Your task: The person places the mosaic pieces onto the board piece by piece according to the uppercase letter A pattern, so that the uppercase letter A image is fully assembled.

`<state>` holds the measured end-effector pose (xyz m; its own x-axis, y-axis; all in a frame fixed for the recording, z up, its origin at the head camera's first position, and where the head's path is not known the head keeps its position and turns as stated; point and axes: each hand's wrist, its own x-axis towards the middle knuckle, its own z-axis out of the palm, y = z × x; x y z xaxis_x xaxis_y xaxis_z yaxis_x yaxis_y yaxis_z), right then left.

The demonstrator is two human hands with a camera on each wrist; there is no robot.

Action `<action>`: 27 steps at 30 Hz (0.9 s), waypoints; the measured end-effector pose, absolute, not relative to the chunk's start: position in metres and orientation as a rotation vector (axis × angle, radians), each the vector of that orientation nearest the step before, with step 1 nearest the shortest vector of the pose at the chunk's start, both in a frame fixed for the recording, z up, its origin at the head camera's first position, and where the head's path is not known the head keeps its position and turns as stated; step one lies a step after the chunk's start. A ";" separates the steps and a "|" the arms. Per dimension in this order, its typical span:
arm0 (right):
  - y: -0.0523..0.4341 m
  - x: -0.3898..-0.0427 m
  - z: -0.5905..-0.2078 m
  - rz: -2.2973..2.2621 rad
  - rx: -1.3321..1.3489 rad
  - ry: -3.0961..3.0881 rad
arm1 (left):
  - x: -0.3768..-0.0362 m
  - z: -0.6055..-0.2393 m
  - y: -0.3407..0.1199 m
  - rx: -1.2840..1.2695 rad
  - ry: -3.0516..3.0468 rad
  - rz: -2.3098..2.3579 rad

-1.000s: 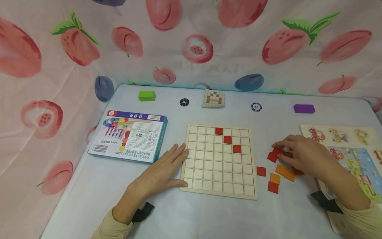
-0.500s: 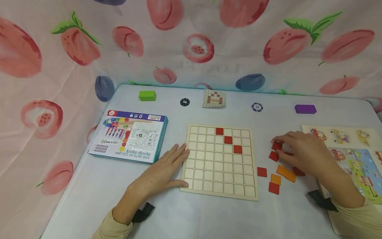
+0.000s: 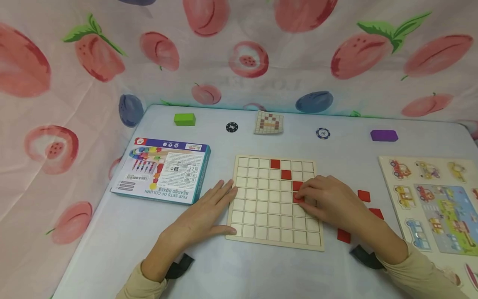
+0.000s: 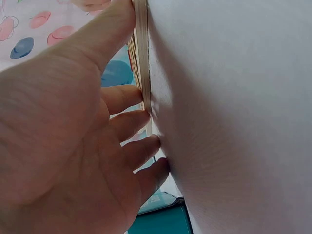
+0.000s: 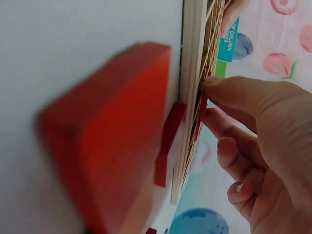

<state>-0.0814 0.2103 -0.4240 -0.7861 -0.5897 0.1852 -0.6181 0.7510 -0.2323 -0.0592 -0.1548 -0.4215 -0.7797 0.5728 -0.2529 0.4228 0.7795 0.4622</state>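
Note:
A pale wooden grid board lies on the white table. Several red square tiles sit in its cells, stepping diagonally down from a red tile in the top row. My left hand rests along the board's left edge, fingers straight; its fingertips touch the edge in the left wrist view. My right hand is over the board's right side and pinches a red tile between thumb and finger. In the head view this tile lies in the cell just below the third red one, partly covered by fingers.
Loose red tiles lie right of the board, partly under my right forearm. A picture puzzle board is farther right, a box at left. Behind are a green block, two chips, a pattern card and a purple block.
My right hand has picked a red tile from the loose pile and carried it left onto the board, below the third red tile. My left hand has stayed at the board's edge.

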 end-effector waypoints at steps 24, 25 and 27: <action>0.328 -0.062 -0.419 0.293 0.341 -3.204 | -0.059 -0.422 -0.153 0.753 2.580 0.539; 0.329 -0.061 -0.420 0.307 0.329 -3.203 | -0.059 -0.422 -0.153 0.751 2.581 0.540; 0.329 -0.061 -0.420 0.324 0.320 -3.191 | -0.059 -0.422 -0.153 0.751 2.582 0.541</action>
